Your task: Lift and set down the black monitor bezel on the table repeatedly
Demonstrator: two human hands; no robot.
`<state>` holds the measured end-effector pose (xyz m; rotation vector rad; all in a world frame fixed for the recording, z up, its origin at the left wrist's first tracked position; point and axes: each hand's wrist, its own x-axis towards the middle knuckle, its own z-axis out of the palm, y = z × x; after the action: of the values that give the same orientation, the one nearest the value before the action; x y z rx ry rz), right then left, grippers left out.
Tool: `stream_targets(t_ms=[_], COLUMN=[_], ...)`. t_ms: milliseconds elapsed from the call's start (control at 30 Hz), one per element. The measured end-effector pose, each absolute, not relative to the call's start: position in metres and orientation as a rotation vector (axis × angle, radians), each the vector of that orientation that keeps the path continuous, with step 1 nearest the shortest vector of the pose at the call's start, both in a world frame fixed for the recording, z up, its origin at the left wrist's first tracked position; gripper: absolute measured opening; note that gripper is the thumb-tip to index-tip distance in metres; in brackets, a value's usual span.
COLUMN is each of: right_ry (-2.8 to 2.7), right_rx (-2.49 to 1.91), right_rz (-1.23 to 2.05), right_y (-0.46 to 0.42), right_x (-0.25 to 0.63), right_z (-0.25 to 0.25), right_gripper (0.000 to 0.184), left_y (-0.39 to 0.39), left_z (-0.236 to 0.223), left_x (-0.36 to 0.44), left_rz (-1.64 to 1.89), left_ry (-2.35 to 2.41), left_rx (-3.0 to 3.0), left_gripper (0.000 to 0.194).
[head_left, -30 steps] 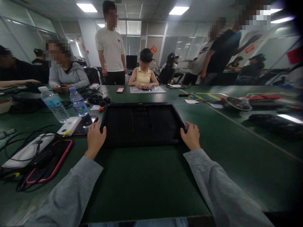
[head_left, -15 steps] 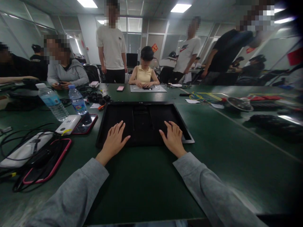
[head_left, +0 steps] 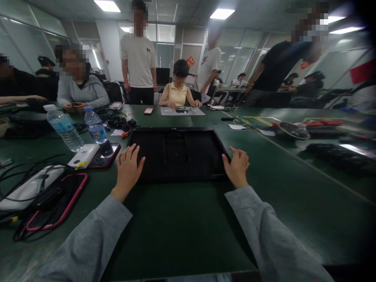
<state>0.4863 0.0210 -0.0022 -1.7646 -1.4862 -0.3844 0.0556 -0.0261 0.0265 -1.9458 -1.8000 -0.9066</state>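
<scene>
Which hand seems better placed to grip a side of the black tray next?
The right hand, probably: its thumb and fingers appear to straddle the right side of the black tray. The left hand spreads open over the left side, seemingly less ready.

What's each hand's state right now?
Left hand: open, fingers spread, at the left side of the black frame.
Right hand: at the frame's right edge, fingers partly curled; whether it grips cannot be told.

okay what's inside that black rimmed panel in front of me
Inside the black rimmed panel, two thin lines run front to back across the dark recessed face. Your left hand and right hand hide the near corners, and what lies underneath is covered.
</scene>
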Motion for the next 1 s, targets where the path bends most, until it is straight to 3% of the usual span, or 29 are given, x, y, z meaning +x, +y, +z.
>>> stream_targets(t_ms=[167, 400, 600, 1000], right_ry=[-1.487, -1.572, -1.364, -1.208], right_rx=[-1.771, -1.655, -1.456, -1.316], right_rz=[0.096, 0.462, 0.730, 0.779], right_y=[0.035, 0.033, 0.041, 0.036], right_x=[0.532, 0.530, 0.510, 0.496], right_z=[-0.014, -0.018, -0.019, -0.006], right_gripper=[0.067, 0.052, 0.061, 0.065], left_y=[-0.019, -0.018, -0.018, -0.020], left_z=[0.026, 0.028, 0.029, 0.030], left_x=[0.035, 0.024, 0.023, 0.025], left_rz=[-0.964, -0.947, -0.973, -0.977], left_ry=[-1.934, -2.050, -2.026, -2.047], left_rx=[-1.777, -1.683, -1.668, -1.698], left_gripper=[0.054, 0.053, 0.053, 0.053])
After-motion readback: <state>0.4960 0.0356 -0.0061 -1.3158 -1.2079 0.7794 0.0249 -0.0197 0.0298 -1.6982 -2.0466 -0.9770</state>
